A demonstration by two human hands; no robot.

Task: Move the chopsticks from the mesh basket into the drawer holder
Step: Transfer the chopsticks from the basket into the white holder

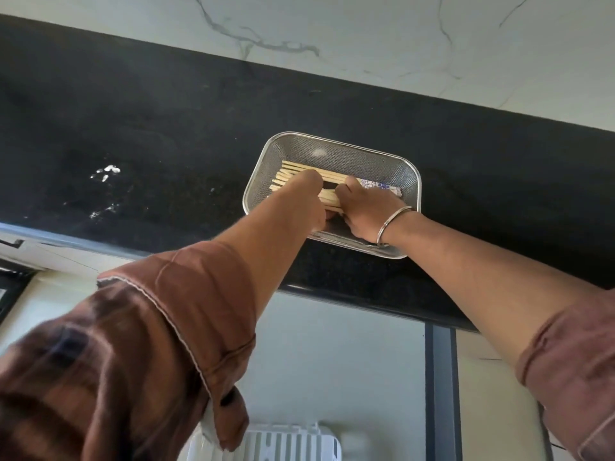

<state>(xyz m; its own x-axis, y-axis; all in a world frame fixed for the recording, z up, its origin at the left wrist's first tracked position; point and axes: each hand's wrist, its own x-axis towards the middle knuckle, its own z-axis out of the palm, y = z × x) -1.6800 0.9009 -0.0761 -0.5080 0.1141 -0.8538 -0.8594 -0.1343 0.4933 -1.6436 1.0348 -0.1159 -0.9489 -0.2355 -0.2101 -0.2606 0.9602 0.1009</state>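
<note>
Bench (149, 128): black speckled stone, seen from above, running across the view; a few white specks are noted on its left part. A pale marbled wall (366, 34) is seen behind it.

Left sleeve (149, 327): brown fabric, rolled back at the forearm, filling the lower left of the view.

White slotted holder (283, 444): seen at the bottom edge, below the bench front, partly hidden by the left sleeve; its contents cannot be told.

Mesh basket (332, 151): rectangular, fine steel mesh with a bright rim, set on the bench near its front edge, right of centre.

Chopsticks (293, 173): a bundle of pale wooden sticks, laid flat and roughly side by side in the basket, their tips pointing left. All are still inside the basket. Something with a blue-and-white pattern (379, 186) is seen at the bundle's right end; it is too small to be identified.

Left hand (311, 194): reached into the basket, fingers curled down over the middle of the bundle and closed on the sticks.

Right hand (366, 207): placed just beside the left hand, fingers likewise wrapped over the bundle from the right. A thin metal bangle (391, 224) is worn at the wrist.

Right sleeve (572, 361): brown, seen at the right edge.
</note>
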